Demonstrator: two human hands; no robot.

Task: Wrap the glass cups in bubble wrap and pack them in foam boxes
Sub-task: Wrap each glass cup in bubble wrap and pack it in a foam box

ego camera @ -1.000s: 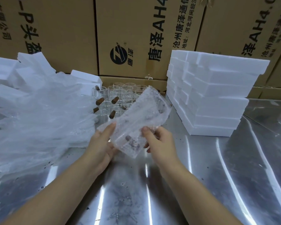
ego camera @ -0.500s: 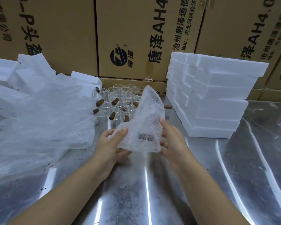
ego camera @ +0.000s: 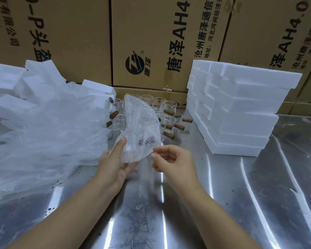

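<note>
Left hand (ego camera: 113, 166): our thumb and fingers pinch the lower end of one bubble wrap sheet (ego camera: 142, 123).
Right hand (ego camera: 172, 160): fingers curled just beside the sheet's lower right edge; we cannot tell if it grips.
Sheet: long axis upright, tip pointing up toward the far glass cups (ego camera: 170, 106), too crowded to count.
Foam boxes (ego camera: 241, 108): one stack, right.

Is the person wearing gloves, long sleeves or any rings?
No gloves: the left hand and right hand are bare, with short, plain nails. No ring, watch or bracelet shows. The arms are bare too, with no sleeve in view as far as the picture reaches.
</note>
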